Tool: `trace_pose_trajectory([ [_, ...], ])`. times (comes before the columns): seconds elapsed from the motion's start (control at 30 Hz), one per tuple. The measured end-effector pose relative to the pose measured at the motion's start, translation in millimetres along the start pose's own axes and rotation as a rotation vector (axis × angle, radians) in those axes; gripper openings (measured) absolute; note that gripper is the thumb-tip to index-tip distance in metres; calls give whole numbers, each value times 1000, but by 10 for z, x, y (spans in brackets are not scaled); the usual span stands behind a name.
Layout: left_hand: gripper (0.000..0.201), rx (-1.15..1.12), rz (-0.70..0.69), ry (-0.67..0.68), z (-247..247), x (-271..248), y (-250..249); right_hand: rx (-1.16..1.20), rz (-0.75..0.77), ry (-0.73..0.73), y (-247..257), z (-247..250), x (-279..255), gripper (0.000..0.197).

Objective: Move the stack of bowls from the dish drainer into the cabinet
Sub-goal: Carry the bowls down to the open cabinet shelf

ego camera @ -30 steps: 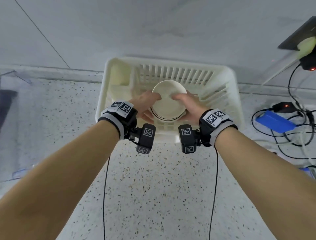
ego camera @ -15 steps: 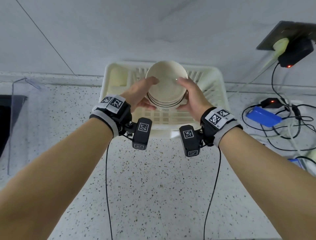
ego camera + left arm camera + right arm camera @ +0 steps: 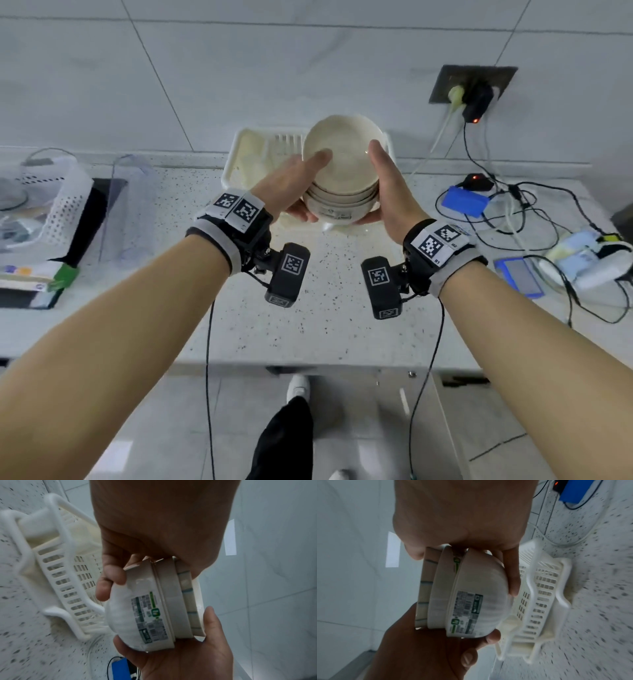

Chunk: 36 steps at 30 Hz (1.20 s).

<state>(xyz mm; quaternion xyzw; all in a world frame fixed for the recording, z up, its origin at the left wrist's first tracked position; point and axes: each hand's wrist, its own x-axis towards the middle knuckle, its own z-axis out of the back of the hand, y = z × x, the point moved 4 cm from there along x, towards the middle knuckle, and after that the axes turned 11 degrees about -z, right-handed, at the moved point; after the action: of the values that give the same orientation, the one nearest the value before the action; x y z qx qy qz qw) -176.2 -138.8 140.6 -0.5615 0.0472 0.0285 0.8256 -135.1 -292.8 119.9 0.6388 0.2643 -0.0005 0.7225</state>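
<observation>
A stack of three cream bowls (image 3: 342, 164) (image 3: 164, 605) (image 3: 462, 599) is held in the air above the counter, clear of the white plastic dish drainer (image 3: 253, 154) (image 3: 65, 574) (image 3: 542, 601). My left hand (image 3: 294, 185) (image 3: 154, 534) grips its left side, thumb over the rim and fingers under the base. My right hand (image 3: 387, 185) (image 3: 462, 520) grips the right side the same way. The bottom bowl carries a printed label (image 3: 147, 619) (image 3: 467, 614). No cabinet is in view.
A speckled countertop (image 3: 335, 301) runs across. On the left stand a perforated white basket (image 3: 58, 205) and a clear container (image 3: 126, 209). On the right lie a blue box (image 3: 464, 202), cables (image 3: 548, 219) and a wall socket (image 3: 472, 85). My foot (image 3: 298, 387) is on the floor below.
Both hands have lifted the bowl stack up out of the drainer and towards me. The view has pulled back, showing the counter's front edge and the floor.
</observation>
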Motion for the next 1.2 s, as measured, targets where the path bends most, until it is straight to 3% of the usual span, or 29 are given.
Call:
trace_pose_trajectory([
  [0.27,45,-41,27,84,-433,-951,120,47,-8,-41,-580,8,-998,39],
  [0.43,57,-71,67,178,-606,-1173,516,40,-38,-96,-964,-66,-1228,26],
  [0.67,55,-101,77,258,-805,-1414,1194,56,-81,-179,-1617,-254,-1336,17],
  [0.83,59,-115,120,243,-1000,-1773,1690,79,-96,-189,-2232,-439,-1431,51],
  [1.2,67,-194,239,285,-1705,-2720,2901,98,-238,-63,-4004,-610,-1728,45],
])
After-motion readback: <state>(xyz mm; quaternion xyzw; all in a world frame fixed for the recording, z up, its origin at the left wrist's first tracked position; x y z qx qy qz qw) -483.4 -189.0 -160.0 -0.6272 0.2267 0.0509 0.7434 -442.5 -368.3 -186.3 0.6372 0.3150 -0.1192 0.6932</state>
